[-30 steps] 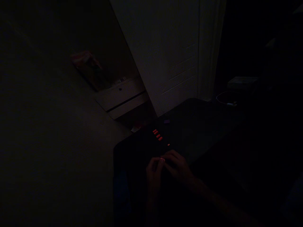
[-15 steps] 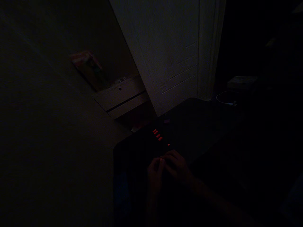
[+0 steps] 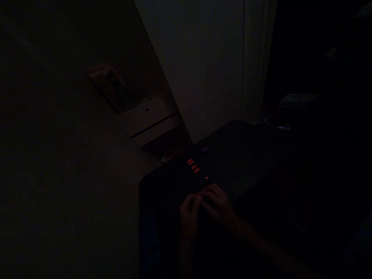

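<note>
Beyond left hand (image 3: 188, 217), pale drawer (image 3: 147, 119)

The dark, round-cornered bench (image 3: 232, 157) carries four red pieces (image 3: 194, 167) in a slanting row. From that row, a smaller piece (image 3: 207, 178) lies nearer and rightward, and a purple thing (image 3: 204, 149) beyond and rightward.

No text, label, brand, number or sign could be read anywhere in the dark scene.
</note>
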A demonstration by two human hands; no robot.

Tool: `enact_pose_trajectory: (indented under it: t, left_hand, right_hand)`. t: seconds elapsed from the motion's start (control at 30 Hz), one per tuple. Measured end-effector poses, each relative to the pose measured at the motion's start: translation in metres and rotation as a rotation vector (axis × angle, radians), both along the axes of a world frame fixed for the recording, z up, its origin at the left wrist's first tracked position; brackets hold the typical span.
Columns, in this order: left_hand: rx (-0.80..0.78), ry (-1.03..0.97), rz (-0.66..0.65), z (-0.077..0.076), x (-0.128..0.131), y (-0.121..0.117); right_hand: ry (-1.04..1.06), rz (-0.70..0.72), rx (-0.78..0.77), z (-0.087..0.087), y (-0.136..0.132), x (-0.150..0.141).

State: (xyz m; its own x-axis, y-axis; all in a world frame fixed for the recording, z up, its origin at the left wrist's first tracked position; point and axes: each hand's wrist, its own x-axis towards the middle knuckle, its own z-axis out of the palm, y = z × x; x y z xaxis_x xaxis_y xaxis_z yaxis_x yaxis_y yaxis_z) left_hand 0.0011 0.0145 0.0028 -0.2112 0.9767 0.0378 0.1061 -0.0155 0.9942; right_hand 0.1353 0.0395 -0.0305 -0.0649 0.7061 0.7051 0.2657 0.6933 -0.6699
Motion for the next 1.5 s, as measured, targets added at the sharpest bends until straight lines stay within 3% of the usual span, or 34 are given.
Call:
enact_pose_trajectory:
  t: [0.4, 0.67, 1.03, 1.5]
  left_hand:
    - [-0.036, -0.132, 0.026, -0.014, -0.004, 0.003]
    - [-0.034, -0.171, 0.045, -0.012, -0.003, 0.0]
    - [-0.048, -0.204, 0.028, -0.014, -0.004, 0.002]
    - [-0.094, -0.211, 0.051, -0.014, -0.005, -0.001]
  right_hand:
    - [0.038, 0.033, -0.052, -0.003, 0.001, -0.003]
    - [0.022, 0.131, -0.069, 0.004, -0.002, 0.001]
    - [0.038, 0.135, -0.119, 0.006, -0.001, 0.0]
    - [-0.017, 0.126, -0.068, -0.006, -0.001, -0.001]
